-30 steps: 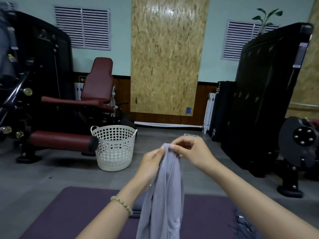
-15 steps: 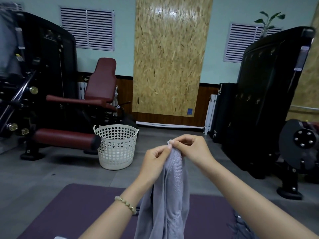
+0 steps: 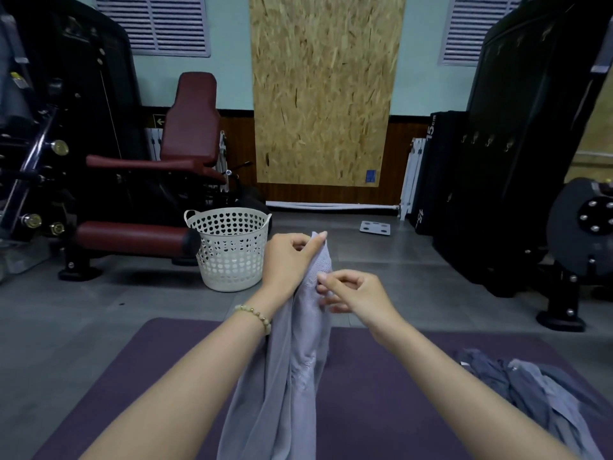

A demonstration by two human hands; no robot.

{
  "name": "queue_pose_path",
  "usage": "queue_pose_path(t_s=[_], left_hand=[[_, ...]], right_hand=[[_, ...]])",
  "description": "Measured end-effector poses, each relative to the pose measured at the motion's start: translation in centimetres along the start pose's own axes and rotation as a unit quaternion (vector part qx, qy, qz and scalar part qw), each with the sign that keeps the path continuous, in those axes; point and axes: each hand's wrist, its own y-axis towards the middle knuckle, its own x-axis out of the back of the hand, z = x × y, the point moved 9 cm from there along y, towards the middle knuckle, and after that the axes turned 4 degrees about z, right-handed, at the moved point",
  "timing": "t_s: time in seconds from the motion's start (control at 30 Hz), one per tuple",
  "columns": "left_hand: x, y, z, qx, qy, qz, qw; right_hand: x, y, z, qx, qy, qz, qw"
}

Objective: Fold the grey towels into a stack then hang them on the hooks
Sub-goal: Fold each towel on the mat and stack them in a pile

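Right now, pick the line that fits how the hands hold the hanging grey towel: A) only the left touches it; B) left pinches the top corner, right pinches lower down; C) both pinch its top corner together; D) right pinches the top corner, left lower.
B: the left hand pinches the grey towel at its top corner, and the right hand pinches its edge lower down.

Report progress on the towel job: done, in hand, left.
Done: no folded stack in view. In hand: the left hand and right hand pinch one grey towel, hanging unfolded above the purple mat. Left: fold it and the crumpled pile, then hang all on the bare hooks.
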Motion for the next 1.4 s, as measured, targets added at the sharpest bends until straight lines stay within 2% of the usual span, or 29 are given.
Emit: queue_pose_path(t_s=[0.2, 0.3, 0.47, 0.67, 0.93, 1.13, 1.3, 1.4], left_hand=[[-2.2, 0.2, 1.1, 0.029, -0.028, 0.062, 0.997], [-2.7, 0.5, 2.0, 0.073, -0.068, 0.086, 0.991], [-3.1, 0.9, 4.9, 0.121, -0.133, 0.073, 0.981], [-5.0, 1.0, 9.1, 0.188, -0.157, 0.033, 0.969], [-10.0, 0.7, 16.4, 0.296, -0.209, -0.016, 0.932], [-10.0, 1.5, 20.1, 0.33, -0.186, -0.059, 0.924], [-8.5, 0.5, 24.4, 0.367, -0.211, -0.114, 0.899], [-8.1, -1.1, 27.7, 0.393, -0.176, -0.102, 0.897]], right_hand=[[0.2, 1.1, -1.9, 0.003, 0.05, -0.05, 0.997], [0.4, 1.9, -2.6, 0.021, 0.052, -0.044, 0.997], [0.8, 3.3, -3.8, 0.042, 0.048, 0.006, 0.998], [3.5, 4.4, -7.7, -0.073, 0.049, 0.085, 0.993], [9.1, 6.1, -11.5, -0.101, 0.039, 0.065, 0.992], [11.0, 6.1, -14.9, -0.141, 0.002, 0.117, 0.983], [14.3, 5.7, -18.3, -0.196, -0.056, 0.141, 0.969], [16.1, 5.5, -20.5, -0.218, -0.096, 0.131, 0.962]])
